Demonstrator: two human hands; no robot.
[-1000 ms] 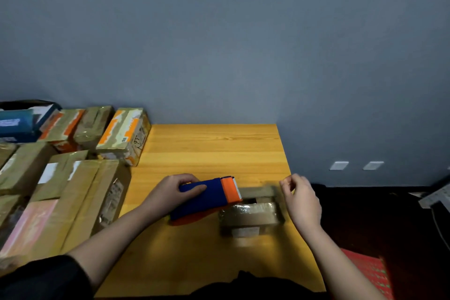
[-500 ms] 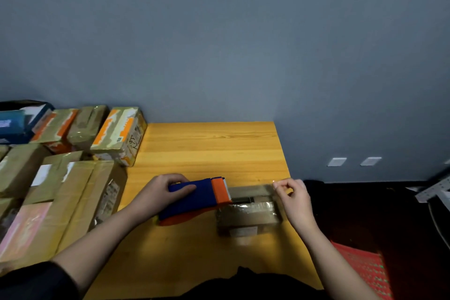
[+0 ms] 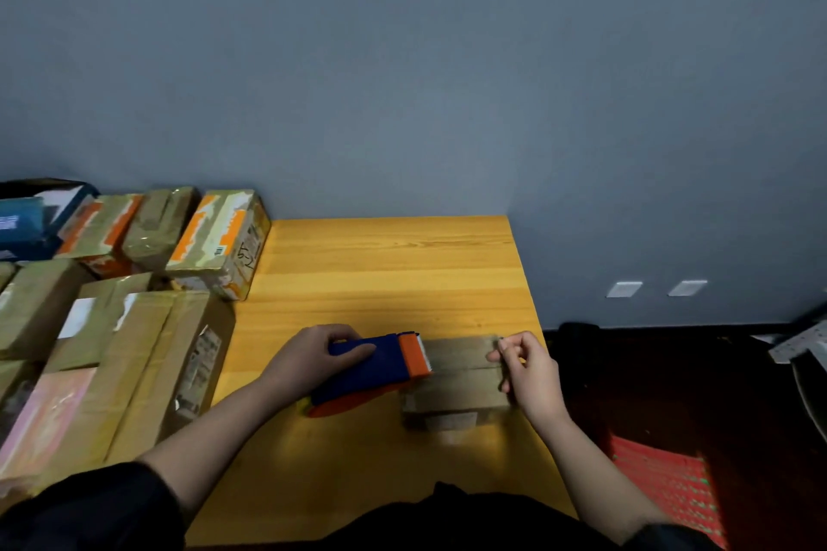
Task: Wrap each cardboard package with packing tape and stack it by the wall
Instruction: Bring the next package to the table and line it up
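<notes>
A small brown cardboard package (image 3: 456,400) lies on the wooden table (image 3: 389,264) near its right edge. My left hand (image 3: 313,356) grips a blue and orange tape dispenser (image 3: 371,367) just left of the package. A strip of brown packing tape (image 3: 458,353) stretches from the dispenser's orange head across and above the package. My right hand (image 3: 528,371) pinches the free end of that strip at the package's right side.
Several taped cardboard boxes (image 3: 215,237) stand in a row along the grey wall at the left, with larger boxes (image 3: 134,362) in front of them beside my left arm. A red patterned mat (image 3: 667,488) lies on the dark floor at the right.
The dispenser in my left hand has drawn away to the left, and the tape strip between it and my right hand is longer. My right hand keeps its pinch on the tape end.
</notes>
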